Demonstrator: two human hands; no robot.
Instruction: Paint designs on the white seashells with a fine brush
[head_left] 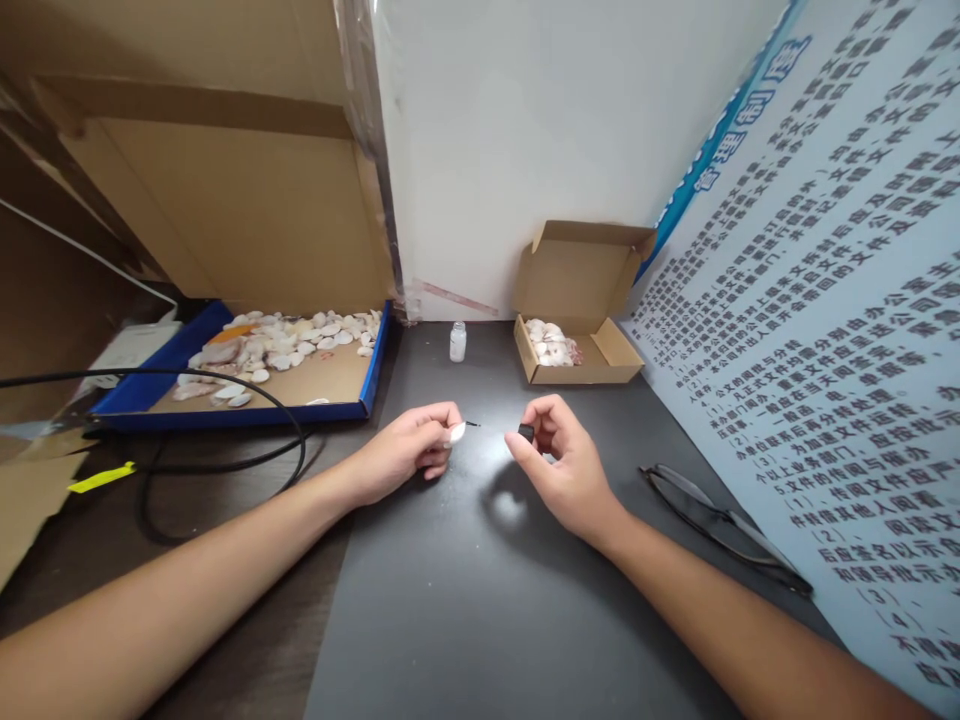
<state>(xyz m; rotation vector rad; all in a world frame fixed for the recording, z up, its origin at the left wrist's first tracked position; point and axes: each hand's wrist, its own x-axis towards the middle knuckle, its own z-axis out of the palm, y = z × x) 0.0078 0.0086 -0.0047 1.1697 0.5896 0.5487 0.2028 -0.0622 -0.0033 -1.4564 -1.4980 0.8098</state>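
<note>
White at the fingertips of the left hand (409,450): pinching a small, rounded, white shell (457,434) between thumb and forefinger, with the other fingers curling in beneath. Holding it over a smooth, dark grey tabletop (420,620), nearer than a small, whitish bottle (457,345) standing upright beyond the hands. Gripping a small, blocky, black piece (526,433) in the right hand (566,470), also between thumb and forefinger, with the remaining fingers bending behind. Holding shell and black piece well apart, with a thin, dark tip (473,424) showing just beside the shell (too fine for telling whether touching the shell or joined to the black piece).

Having, to the left, a wide, shallow, blue-edged cardboard box (247,412) with lid raised, containing many loose, pale shells (285,350). Having, to the right, a smaller, plain brown cardboard box (585,374), also with lid up, carrying a heap of white and pinkish shells (547,345) in its left part. Reaching past a pair of black-framed glasses (724,525) lying beside the right forearm, near a pale blue board (817,330) printed with dark characters.
</note>
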